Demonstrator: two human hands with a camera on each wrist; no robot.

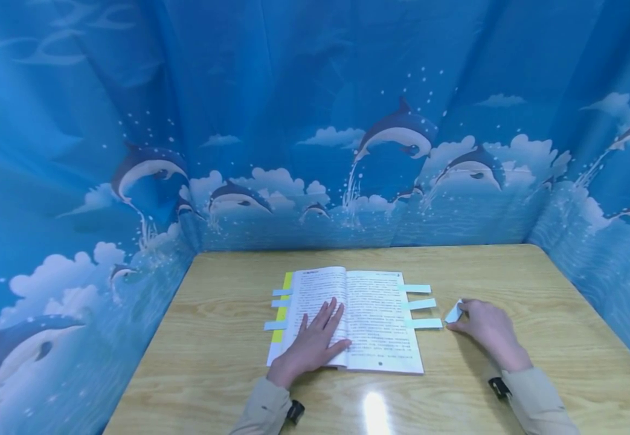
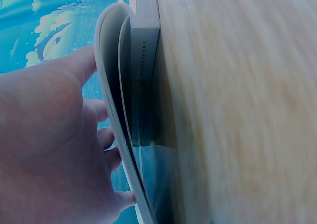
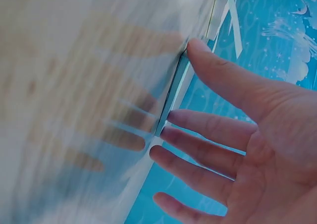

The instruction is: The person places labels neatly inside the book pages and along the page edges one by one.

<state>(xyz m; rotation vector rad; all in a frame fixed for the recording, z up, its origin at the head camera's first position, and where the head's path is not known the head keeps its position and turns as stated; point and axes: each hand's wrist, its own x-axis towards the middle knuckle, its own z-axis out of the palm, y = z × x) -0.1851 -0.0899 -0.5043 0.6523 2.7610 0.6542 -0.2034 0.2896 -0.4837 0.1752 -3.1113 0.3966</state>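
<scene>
An open book (image 1: pixel 380 344) lies on the table with pale blue paper tabs (image 1: pixel 422 304) sticking out past its right edge. My left hand (image 1: pixel 313 345) rests on the left page with its fingers spread. In the left wrist view the pages (image 2: pixel 115 80) bow up beside the thumb. Right of the book, my right hand (image 1: pixel 485 326) holds a small light blue sticky-note pad (image 1: pixel 454 312) between thumb and fingertips, low at the tabletop. The right wrist view shows the thin edge of the pad (image 3: pixel 174 87), with the thumb at one end and fingertips at the other.
More blue tabs (image 1: pixel 275 325) and a yellow strip (image 1: pixel 282 314) show along the book's left side. The wooden table (image 1: pixel 211 362) runs back to a blue curtain (image 1: pixel 293 90) printed with dolphins, which also hangs at both sides. Dark straps sit at both wrists.
</scene>
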